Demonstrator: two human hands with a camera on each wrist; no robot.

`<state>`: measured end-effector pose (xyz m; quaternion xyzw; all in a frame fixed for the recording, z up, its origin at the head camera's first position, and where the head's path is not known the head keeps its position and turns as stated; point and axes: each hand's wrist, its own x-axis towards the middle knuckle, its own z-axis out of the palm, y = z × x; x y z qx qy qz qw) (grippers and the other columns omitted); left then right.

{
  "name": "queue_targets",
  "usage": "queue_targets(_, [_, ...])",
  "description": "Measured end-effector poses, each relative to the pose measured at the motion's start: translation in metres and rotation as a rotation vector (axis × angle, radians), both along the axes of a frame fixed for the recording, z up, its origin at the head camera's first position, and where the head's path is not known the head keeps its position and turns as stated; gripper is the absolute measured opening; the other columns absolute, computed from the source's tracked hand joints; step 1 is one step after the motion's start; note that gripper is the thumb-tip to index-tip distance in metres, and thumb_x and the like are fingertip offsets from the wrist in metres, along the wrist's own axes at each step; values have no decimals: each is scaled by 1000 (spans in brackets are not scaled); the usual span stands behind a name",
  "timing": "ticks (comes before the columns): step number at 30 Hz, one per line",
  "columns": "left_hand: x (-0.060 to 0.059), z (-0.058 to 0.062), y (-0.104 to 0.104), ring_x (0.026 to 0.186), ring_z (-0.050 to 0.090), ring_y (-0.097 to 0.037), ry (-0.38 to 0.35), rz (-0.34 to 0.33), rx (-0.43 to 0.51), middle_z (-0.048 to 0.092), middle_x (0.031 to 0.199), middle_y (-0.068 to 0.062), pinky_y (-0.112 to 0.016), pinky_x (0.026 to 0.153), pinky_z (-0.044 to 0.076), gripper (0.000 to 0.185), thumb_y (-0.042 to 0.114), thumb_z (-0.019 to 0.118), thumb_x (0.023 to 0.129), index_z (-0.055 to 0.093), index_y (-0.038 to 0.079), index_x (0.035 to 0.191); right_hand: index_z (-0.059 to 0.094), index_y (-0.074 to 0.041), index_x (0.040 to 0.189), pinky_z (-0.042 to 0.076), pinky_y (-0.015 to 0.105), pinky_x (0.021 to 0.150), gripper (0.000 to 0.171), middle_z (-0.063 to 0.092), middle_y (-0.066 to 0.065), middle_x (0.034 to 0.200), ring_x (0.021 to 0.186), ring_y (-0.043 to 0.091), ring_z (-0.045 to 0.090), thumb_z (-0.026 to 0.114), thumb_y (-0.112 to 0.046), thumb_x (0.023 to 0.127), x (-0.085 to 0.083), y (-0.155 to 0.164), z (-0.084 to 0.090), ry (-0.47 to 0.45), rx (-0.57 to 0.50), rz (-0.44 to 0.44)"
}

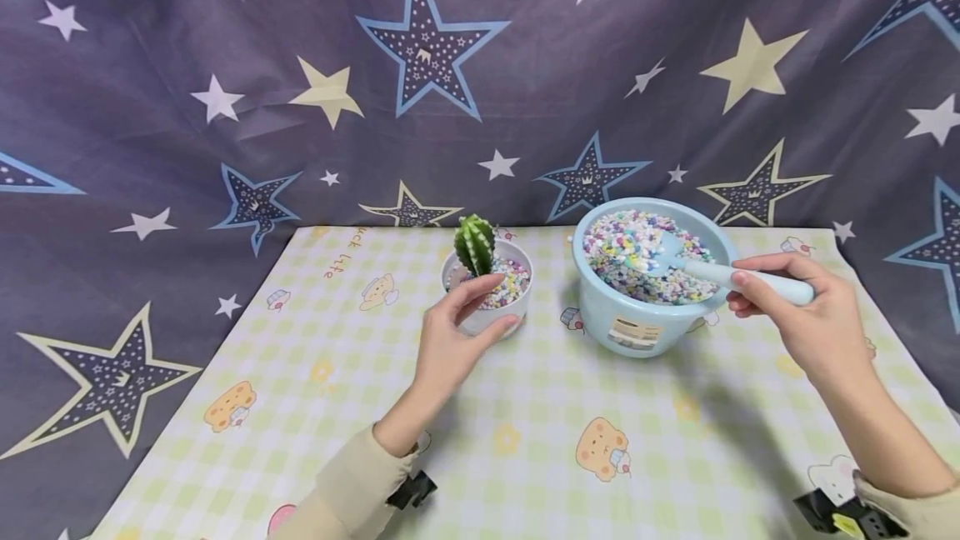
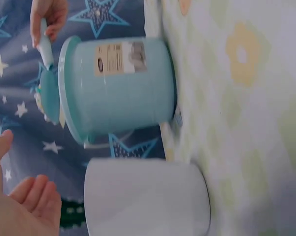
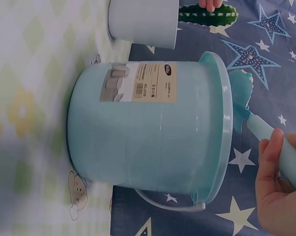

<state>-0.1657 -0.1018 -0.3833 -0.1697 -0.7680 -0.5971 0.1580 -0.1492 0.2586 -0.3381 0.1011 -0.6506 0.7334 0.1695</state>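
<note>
My right hand (image 1: 813, 307) grips the handle of a light blue shovel (image 1: 720, 273). The shovel's scoop, heaped with small multicoloured pellets, is held above a light blue bucket (image 1: 633, 323) of the same pellets. To the left stands a white pot (image 1: 486, 322) with pellets around a green cactus (image 1: 475, 245). Over the near side of this pot, my left hand (image 1: 453, 336) has its thumb and fingers spread apart, holding nothing. In the left wrist view the cactus is mostly hidden behind that hand and the pot.
A checked cloth (image 1: 525, 482) with cartoon bears covers the table. Behind it hangs a dark curtain (image 1: 450, 148) with stars. The bucket's pale bail handle (image 3: 172, 205) hangs down at its side, and the pot stands a short gap left of the bucket.
</note>
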Motion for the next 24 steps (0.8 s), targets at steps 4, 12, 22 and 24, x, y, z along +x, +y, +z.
queue_targets(4, [-3, 4, -15, 116, 67, -23, 26, 37, 69, 72, 120, -11, -25, 106, 51, 39, 9, 82, 81, 69, 3, 118, 72, 2, 98, 61, 21, 61, 16, 73, 2, 81, 64, 9, 72, 65, 13, 88, 0, -6, 0, 0, 6, 11])
queue_targets(12, [-31, 1, -45, 126, 60, -22, 44, 147, 151, 66, 130, -15, -22, 110, 47, 47, -1, 79, 82, 62, -1, 126, 71, 4, 97, 61, 21, 59, 14, 73, 2, 81, 64, 9, 72, 64, 13, 89, -1, -18, 1, 28, 14, 56])
queue_targets(22, [-67, -26, -72, 151, 30, -17, -194, -24, -45, 35, 162, -2, -26, 126, 23, 87, 13, 83, 81, 35, 13, 154, 70, 3, 97, 61, 20, 60, 11, 74, 0, 81, 64, 8, 71, 65, 10, 90, -4, -30, 2, 28, 50, 77])
queue_targets(24, [-72, -31, -73, 153, 25, -19, -238, -70, -90, 30, 164, -2, -30, 127, 20, 93, 14, 84, 80, 30, 14, 157, 71, 3, 97, 61, 20, 60, 11, 74, 0, 81, 64, 7, 71, 65, 9, 90, -4, -32, 1, 22, 63, 76])
